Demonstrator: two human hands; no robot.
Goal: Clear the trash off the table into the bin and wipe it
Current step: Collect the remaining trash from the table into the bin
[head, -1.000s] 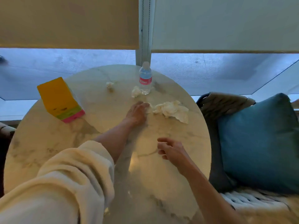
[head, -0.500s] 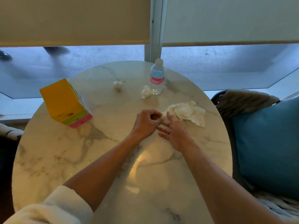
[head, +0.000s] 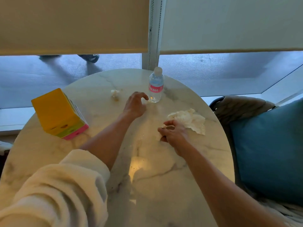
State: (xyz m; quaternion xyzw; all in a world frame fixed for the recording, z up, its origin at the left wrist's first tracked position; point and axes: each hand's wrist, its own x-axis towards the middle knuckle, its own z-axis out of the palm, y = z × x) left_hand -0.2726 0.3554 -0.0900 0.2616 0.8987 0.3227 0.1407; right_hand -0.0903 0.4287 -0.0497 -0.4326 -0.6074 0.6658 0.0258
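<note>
Upright water bottle [head: 156, 85], mostly empty.

Dim bluish window daylight, warm lamp glare on table [head: 144, 167], soft blur, wide-angle edge bending

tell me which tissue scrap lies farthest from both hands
The small crumpled tissue left of the water bottle; the others sit right by a hand.
</note>
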